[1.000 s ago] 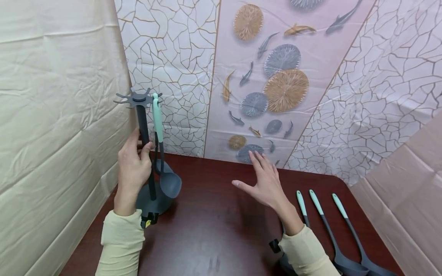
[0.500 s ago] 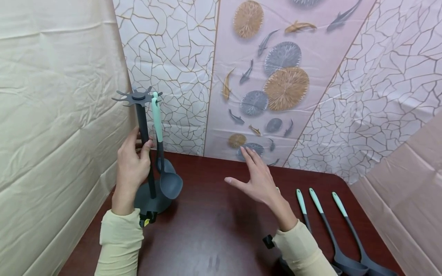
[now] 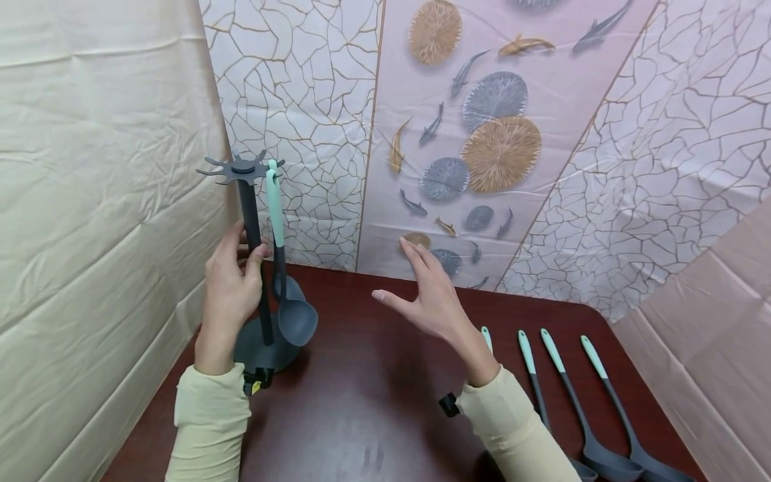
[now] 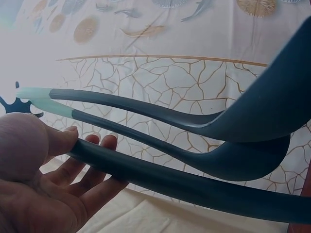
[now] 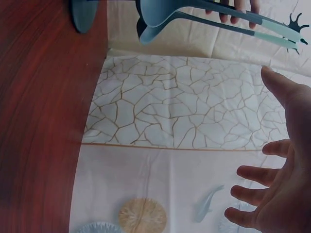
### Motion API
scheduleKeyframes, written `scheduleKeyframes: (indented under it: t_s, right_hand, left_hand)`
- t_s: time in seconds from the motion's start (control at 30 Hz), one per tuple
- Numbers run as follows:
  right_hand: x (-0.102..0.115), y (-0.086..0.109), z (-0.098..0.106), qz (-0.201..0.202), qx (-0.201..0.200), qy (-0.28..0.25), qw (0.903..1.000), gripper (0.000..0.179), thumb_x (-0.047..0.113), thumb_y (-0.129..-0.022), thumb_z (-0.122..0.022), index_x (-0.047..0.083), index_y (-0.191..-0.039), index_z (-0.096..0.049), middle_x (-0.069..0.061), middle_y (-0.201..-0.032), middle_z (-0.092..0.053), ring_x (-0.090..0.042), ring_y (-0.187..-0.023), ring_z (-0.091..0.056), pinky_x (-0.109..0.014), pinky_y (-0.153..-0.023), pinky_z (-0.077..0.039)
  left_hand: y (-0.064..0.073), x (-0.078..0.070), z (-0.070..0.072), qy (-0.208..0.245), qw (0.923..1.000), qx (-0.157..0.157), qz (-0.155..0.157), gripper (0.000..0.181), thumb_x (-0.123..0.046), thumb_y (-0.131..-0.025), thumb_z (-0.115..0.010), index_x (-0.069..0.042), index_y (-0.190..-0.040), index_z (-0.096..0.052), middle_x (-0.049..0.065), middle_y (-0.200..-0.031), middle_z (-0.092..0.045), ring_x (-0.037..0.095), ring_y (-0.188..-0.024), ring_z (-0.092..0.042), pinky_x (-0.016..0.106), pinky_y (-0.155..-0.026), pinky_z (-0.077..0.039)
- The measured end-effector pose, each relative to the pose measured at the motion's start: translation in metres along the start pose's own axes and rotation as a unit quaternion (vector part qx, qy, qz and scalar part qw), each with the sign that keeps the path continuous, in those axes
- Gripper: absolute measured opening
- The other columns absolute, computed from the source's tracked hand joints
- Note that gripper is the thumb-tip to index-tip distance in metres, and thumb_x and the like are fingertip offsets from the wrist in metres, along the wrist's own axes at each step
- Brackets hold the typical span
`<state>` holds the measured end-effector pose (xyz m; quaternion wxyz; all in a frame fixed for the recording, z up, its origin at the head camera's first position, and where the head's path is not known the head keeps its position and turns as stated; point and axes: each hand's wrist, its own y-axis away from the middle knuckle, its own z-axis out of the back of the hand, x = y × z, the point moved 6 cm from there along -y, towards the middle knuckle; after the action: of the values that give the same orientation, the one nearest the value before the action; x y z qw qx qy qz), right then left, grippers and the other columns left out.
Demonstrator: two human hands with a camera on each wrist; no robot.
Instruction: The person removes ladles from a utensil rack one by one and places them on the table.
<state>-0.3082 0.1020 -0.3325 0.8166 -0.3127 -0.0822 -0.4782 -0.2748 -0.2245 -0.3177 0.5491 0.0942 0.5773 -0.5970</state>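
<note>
My left hand [image 3: 231, 281] grips the dark post of a utensil stand [image 3: 248, 201], thumb on one side and fingers behind. The stand has a round base and a ring of hooks on top. Two utensils with mint handles hang from hooks on its right side; the front one is a ladle [image 3: 298, 323], its dark bowl near the base. In the left wrist view both dark heads [image 4: 243, 160] show beside the post. My right hand [image 3: 430, 294] is raised over the table's middle, fingers extended and thumb spread, holding nothing.
Several mint-handled utensils lie at the table's right, among them a ladle [image 3: 608, 458]; my right forearm covers part of them. The dark red table [image 3: 355, 388] ends at a patterned cloth backdrop [image 3: 301, 100]. A pale cloth wall [image 3: 108, 201] stands close to my left hand.
My right hand has moved left, toward the stand, uncovering another mint handle beside the forearm. My left hand keeps its grip on the post, and the hanging utensils stay nearly still.
</note>
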Motion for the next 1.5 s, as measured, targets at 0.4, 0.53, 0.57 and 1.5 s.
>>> scheduleKeyframes:
  t_s: [0.4,0.53,0.57,1.5]
  right_hand:
    - [0.018,-0.011,0.003,0.025,-0.021,-0.029,0.999,0.099,0.063,-0.089,-0.077,0.036,-0.169,-0.025,0.001,-0.169,-0.035,-0.027,-0.154,-0.033,-0.063,-0.117,-0.036]
    - [0.024,-0.013,0.003,0.029,-0.025,-0.035,0.9987,0.098,0.064,-0.089,-0.077,0.035,-0.169,-0.027,0.0,-0.169,-0.035,-0.026,-0.154,-0.034,-0.061,-0.117,-0.036]
    - [0.025,-0.014,0.003,0.031,-0.026,-0.036,0.9985,0.098,0.063,-0.089,-0.077,0.034,-0.169,-0.027,-0.001,-0.168,-0.035,-0.026,-0.154,-0.034,-0.061,-0.118,-0.036]
    - [0.059,-0.042,0.001,0.058,-0.05,-0.079,0.9939,0.089,0.062,-0.093,-0.073,0.032,-0.167,-0.033,-0.001,-0.16,-0.045,-0.017,-0.147,-0.043,-0.052,-0.115,-0.042]
  left_hand:
    - [-0.001,0.005,-0.002,-0.011,0.9999,0.001,0.0,0.046,-0.009,-0.109,-0.059,-0.01,-0.154,-0.051,0.02,-0.126,-0.064,0.038,-0.111,-0.069,0.059,-0.097,-0.057]
    - [-0.001,0.005,-0.002,-0.01,0.9999,0.0,0.001,0.045,-0.008,-0.108,-0.059,-0.01,-0.153,-0.052,0.02,-0.125,-0.064,0.037,-0.11,-0.069,0.059,-0.097,-0.057]
    - [-0.001,0.005,-0.002,-0.009,1.0,0.001,0.002,0.045,-0.007,-0.108,-0.059,-0.01,-0.153,-0.052,0.02,-0.125,-0.064,0.037,-0.11,-0.069,0.059,-0.097,-0.057]
    - [-0.001,0.002,0.0,0.002,1.0,-0.002,0.008,0.05,-0.008,-0.106,-0.063,-0.011,-0.155,-0.052,0.019,-0.126,-0.065,0.038,-0.11,-0.069,0.058,-0.098,-0.056]
